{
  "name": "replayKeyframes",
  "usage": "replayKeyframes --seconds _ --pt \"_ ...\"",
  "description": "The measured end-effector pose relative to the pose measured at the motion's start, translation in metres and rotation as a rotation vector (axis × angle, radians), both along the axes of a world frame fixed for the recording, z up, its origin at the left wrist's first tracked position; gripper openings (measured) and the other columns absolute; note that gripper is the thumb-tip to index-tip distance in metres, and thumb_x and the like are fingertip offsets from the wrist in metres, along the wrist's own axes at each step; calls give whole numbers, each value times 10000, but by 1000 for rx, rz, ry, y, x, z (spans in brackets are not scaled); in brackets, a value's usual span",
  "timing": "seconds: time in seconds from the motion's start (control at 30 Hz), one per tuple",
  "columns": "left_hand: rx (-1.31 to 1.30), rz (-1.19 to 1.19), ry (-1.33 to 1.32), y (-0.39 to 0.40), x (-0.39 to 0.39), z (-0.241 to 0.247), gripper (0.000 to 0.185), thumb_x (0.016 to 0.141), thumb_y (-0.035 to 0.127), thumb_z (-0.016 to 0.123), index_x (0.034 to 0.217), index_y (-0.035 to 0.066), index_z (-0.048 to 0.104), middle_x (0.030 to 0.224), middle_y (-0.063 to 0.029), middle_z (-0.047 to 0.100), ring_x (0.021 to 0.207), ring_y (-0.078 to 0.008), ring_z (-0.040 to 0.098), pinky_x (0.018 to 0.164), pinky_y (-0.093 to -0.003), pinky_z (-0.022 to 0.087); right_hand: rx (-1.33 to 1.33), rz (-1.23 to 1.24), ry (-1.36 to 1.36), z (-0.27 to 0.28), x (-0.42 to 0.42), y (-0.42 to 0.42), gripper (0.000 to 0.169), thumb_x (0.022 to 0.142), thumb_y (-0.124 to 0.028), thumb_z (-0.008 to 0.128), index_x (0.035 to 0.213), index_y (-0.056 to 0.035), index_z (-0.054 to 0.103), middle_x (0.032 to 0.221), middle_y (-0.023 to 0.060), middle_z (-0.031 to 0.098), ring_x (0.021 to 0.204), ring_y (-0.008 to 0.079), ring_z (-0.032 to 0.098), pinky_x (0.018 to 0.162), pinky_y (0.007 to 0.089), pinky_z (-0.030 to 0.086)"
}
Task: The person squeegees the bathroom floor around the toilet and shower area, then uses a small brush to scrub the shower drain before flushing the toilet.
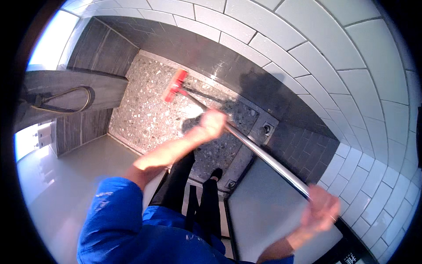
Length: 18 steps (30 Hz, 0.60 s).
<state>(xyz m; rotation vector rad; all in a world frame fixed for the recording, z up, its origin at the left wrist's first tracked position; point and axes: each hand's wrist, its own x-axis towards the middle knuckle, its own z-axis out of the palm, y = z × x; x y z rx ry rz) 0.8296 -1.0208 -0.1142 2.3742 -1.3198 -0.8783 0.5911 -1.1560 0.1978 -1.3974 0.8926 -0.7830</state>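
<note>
A long-handled floor scrubber, a brush or mop with a red head (pixel 175 86), rests on the speckled stone floor (pixel 148 99); what its underside is made of cannot be told. Its shiny metal pole (pixel 268 156) runs down to the right. My left hand (pixel 213 123), slightly blurred, is closed round the pole nearer the head. Near the pole's upper end, my right hand (pixel 320 207) grips it, also blurred. Both my arms come out of blue short sleeves.
White wall tiles (pixel 247 19) curve along the top and right. A shower hose (pixel 87 99) hangs at left above a pale ledge (pixel 89 171). Floor drains (pixel 267 128) sit near the right side. A dark-framed frosted panel (pixel 263 201) stands beside my legs.
</note>
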Motion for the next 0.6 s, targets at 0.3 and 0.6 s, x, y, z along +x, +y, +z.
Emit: replayKeyframes --seconds 0.3,0.6 --pt "-210 -533 445 -113 -169 127 127 634 179 647 722 89 637 729 -129 618 793 -329 611 683 -436 494 -204 150 -350 135 -86 -5 439 934 -295 404 536 -160 278 439 -37 233 383 87 209 426 245 245" --pt "-156 -56 48 85 -37 81 189 708 305 629 720 117 645 705 -91 595 724 -293 594 648 -410 494 -17 341 -192 13 -38 36 210 765 -135 561 588 -65 472 567 68 519 483 191 506 518 352 459"
